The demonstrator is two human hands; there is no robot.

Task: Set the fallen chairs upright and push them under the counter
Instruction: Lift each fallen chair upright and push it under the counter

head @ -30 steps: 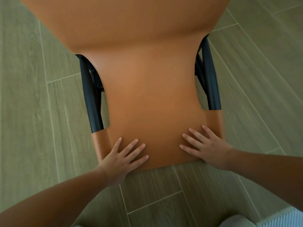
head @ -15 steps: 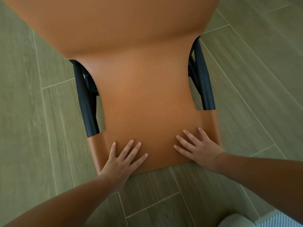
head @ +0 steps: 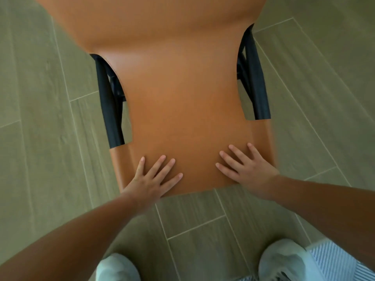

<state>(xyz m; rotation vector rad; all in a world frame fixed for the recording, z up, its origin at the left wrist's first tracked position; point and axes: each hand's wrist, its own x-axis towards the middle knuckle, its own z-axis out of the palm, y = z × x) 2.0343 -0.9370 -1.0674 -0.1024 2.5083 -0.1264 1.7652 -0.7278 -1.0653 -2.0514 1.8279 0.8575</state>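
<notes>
Orange chair (head: pixel 182 94) stands directly ahead on the tiled floor (head: pixel 40 159), backrest top nearest. Left hand (head: pixel 151 179) and right hand (head: pixel 246 169) lie flat on it, fingers straight and spread, grasping nothing. Risk: flat palms may slip on the smooth cover, or an uneven push may skew it. Black frame tubes (head: pixel 109 110) flank the back; shoes (head: pixel 282 260) below; counter out of view.

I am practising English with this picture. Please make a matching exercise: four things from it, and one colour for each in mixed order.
Things:
1. chair back
2. chair frame tube
3. floor tiles
4. shoes

Colours:
A. black
B. whitish
C. orange-brown
D. grey-green

Pairs: 1-C, 2-A, 3-D, 4-B
</notes>
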